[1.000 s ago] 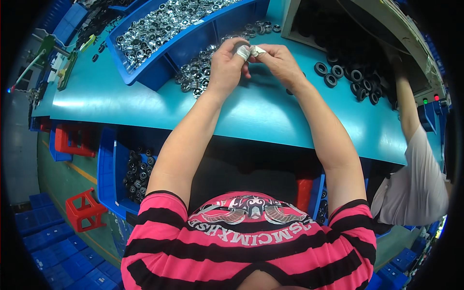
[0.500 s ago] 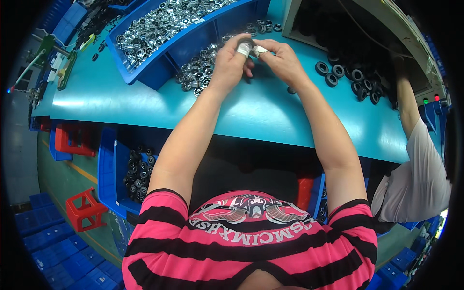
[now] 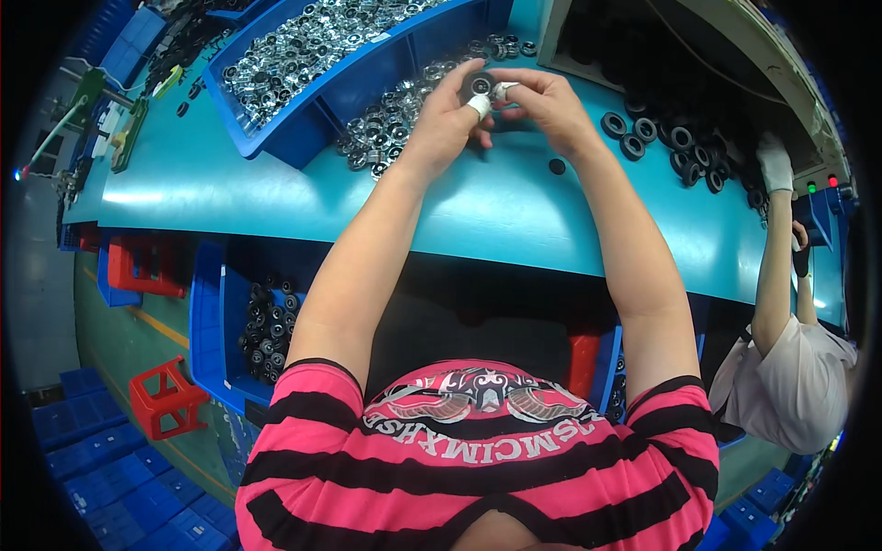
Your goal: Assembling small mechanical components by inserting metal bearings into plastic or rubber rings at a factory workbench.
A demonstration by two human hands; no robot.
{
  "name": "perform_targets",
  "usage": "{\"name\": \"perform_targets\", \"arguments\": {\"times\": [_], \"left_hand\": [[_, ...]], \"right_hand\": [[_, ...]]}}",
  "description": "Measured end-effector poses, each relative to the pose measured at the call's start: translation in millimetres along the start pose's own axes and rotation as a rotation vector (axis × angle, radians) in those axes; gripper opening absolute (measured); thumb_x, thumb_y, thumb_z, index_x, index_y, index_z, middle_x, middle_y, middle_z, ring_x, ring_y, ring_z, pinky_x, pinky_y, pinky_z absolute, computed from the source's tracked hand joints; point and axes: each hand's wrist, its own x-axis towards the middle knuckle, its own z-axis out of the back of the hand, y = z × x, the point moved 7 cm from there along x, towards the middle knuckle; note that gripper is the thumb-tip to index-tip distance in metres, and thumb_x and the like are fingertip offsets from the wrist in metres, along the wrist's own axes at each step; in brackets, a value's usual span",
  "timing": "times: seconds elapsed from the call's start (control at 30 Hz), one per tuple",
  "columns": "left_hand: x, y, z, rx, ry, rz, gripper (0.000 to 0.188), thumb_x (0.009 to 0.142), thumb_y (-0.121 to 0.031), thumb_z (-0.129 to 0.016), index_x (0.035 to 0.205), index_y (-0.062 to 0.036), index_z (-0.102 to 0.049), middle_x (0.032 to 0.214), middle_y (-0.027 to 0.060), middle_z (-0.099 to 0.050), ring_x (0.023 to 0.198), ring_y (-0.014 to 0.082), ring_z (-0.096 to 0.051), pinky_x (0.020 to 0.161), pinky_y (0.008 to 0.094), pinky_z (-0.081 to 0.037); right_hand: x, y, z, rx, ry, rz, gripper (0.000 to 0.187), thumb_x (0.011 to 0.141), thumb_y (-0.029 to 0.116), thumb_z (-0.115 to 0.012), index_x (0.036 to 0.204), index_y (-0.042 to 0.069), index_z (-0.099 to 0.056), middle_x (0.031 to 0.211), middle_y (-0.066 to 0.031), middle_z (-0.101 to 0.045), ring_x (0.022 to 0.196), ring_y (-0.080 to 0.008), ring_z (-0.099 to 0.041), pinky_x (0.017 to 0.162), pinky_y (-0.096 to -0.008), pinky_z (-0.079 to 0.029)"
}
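My left hand (image 3: pixel 447 119) is closed on a small wheel (image 3: pixel 479 84), with a black tyre around a shiny hub, its face turned up. White tape wraps my left thumb. From the other side my right hand (image 3: pixel 542 106) pinches at the wheel's right edge; its taped thumb touches there, and its lower fingers are partly hidden. Just beyond my left hand lies a loose pile of chrome hubs (image 3: pixel 390 124) on the turquoise table (image 3: pixel 487 216). Several black rubber tyres (image 3: pixel 680 139) lie to the right of my right hand. One small black round piece (image 3: pixel 557 166) sits below my right wrist.
A blue bin (image 3: pixel 317 96) full of chrome hubs stands at the back left. Below the table edge, another blue bin (image 3: pixel 209 321) holds finished-looking wheels. A co-worker's gloved hand (image 3: pixel 774 163) reaches toward a pale-framed box (image 3: pixel 588 23) at right. A red stool (image 3: pixel 165 399) stands left.
The wheel has turned so its hub face shows, and my hands have shifted slightly apart. The small black piece has come into fuller view. At right, the co-worker's gloved hand has drawn back into view.
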Motion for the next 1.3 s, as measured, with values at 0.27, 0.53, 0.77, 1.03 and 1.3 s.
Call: {"name": "perform_targets", "arguments": {"times": [0.27,0.53,0.77,1.03,1.3], "left_hand": [[-1.6,5.2,-3.9,0.278,-0.028,-0.07,0.057,0.096,-0.001,-0.056,0.15,-0.0042,-0.039,0.109,0.0086,-0.062,0.074,0.0126,-0.06,0.061,0.0266,-0.054],[-3.7,-2.6,-5.7,0.301,-0.079,-0.11,0.042,0.095,0.001,-0.058,0.136,-0.0071,-0.056,0.098,0.0047,-0.062,0.069,0.0091,-0.058,0.053,0.0235,-0.051],[-9.4,-11.0,-9.5,0.546,-0.142,-0.242,0.04,0.096,0.002,-0.059,0.134,-0.0093,-0.058,0.095,0.003,-0.063,0.067,0.0089,-0.058,0.053,0.0232,-0.051],[0.8,-4.1,-6.7,0.2,-0.079,-0.173,0.047,0.095,-0.003,-0.064,0.139,-0.0057,-0.048,0.099,0.0045,-0.064,0.066,0.0092,-0.059,0.054,0.0234,-0.051],[-15.4,-18.1,-16.6,0.302,-0.071,-0.163,0.047,0.088,-0.01,-0.077,0.129,-0.0083,-0.054,0.097,0.0012,-0.066,0.072,0.0059,-0.06,0.053,0.021,-0.048]], "right_hand": [[2.5,-9.9,0.9,-0.162,-0.083,-0.039,0.042,0.081,0.019,-0.071,0.118,0.001,-0.073,0.101,-0.0079,-0.074,0.086,-0.0136,-0.067,0.076,-0.0283,-0.055],[0.5,-13.6,-3.2,0.104,-0.048,-0.127,0.04,0.081,0.015,-0.072,0.116,-0.003,-0.072,0.106,-0.013,-0.073,0.095,-0.0194,-0.07,0.087,-0.0331,-0.055],[1.7,-11.4,-4.5,0.083,0.02,-0.128,0.038,0.089,0.011,-0.069,0.124,-0.004,-0.066,0.113,-0.0126,-0.071,0.102,-0.0181,-0.069,0.091,-0.0297,-0.058],[-1.0,-6.3,8.8,0.202,0.115,-0.102,0.039,0.092,0.014,-0.068,0.127,-0.003,-0.064,0.116,-0.0117,-0.071,0.102,-0.0169,-0.069,0.095,-0.0299,-0.057],[0.8,-1.7,26.2,0.095,0.056,-0.051,0.038,0.084,0.015,-0.07,0.119,0.0,-0.072,0.105,-0.0096,-0.073,0.093,-0.0157,-0.069,0.087,-0.0283,-0.057]]}}
